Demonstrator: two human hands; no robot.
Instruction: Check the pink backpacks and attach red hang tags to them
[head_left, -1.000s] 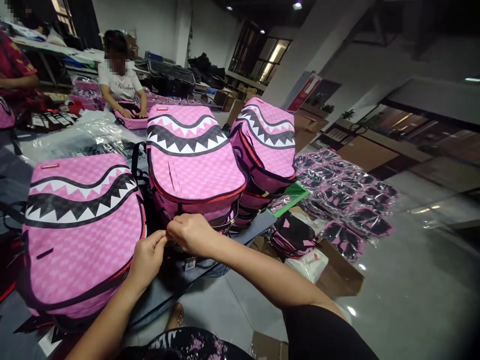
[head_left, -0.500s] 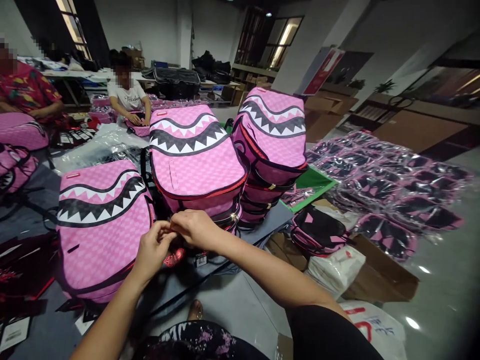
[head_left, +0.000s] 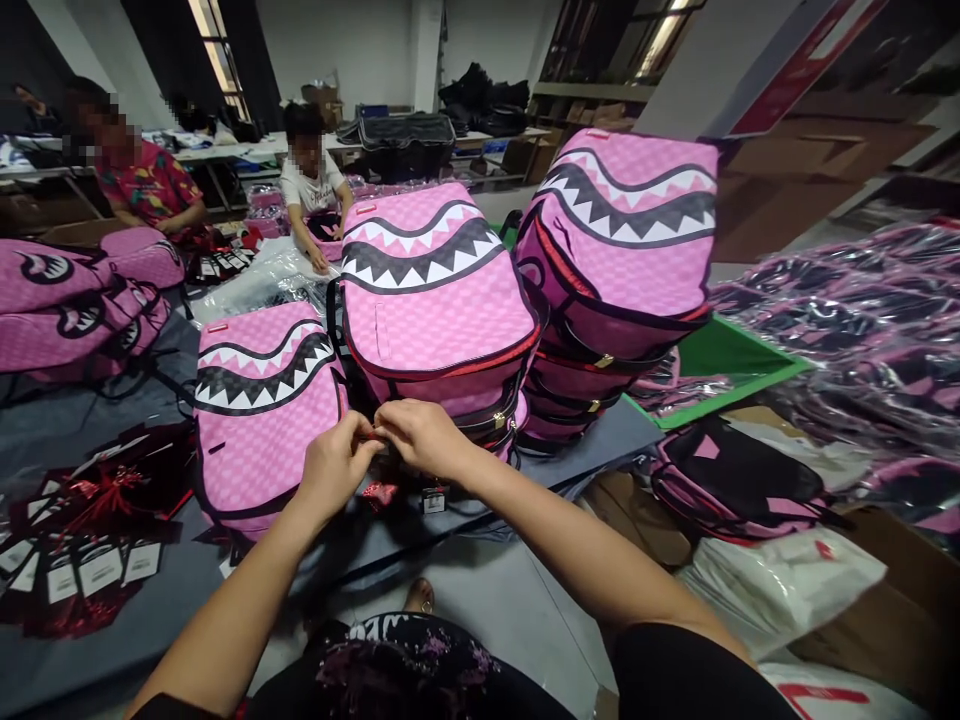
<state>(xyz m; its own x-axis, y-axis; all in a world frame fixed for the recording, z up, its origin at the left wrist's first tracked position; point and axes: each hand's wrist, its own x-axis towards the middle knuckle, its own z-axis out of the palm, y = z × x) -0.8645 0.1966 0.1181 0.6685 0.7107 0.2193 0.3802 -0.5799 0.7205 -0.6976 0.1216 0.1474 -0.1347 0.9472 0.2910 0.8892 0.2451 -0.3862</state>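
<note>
My left hand [head_left: 336,468] and my right hand [head_left: 429,436] meet fingertip to fingertip, each closed in a pinch on a thin red string, mostly hidden by the fingers. Just below them hangs a shiny red tag [head_left: 380,494], with a white label [head_left: 434,501] to its right. Behind my right hand stands a stack topped by a pink backpack [head_left: 450,325] with a black-and-white shark-tooth band. Another pink backpack [head_left: 259,450] of the same pattern lies left of my left hand. A taller stack with a pink backpack [head_left: 637,255] on top rises at the right.
Red hang tags with white labels [head_left: 101,565] lie on the grey-covered table [head_left: 195,615] at left, below more pink backpacks [head_left: 60,310]. A green bin [head_left: 739,365], a black-and-pink bag [head_left: 739,475] and plastic-wrapped bags [head_left: 847,300] fill the right. Two co-workers sit across the table.
The view has swung left, so the scene sits further right and more of the tag pile shows. Both hands keep their pinch together by the middle backpack.
</note>
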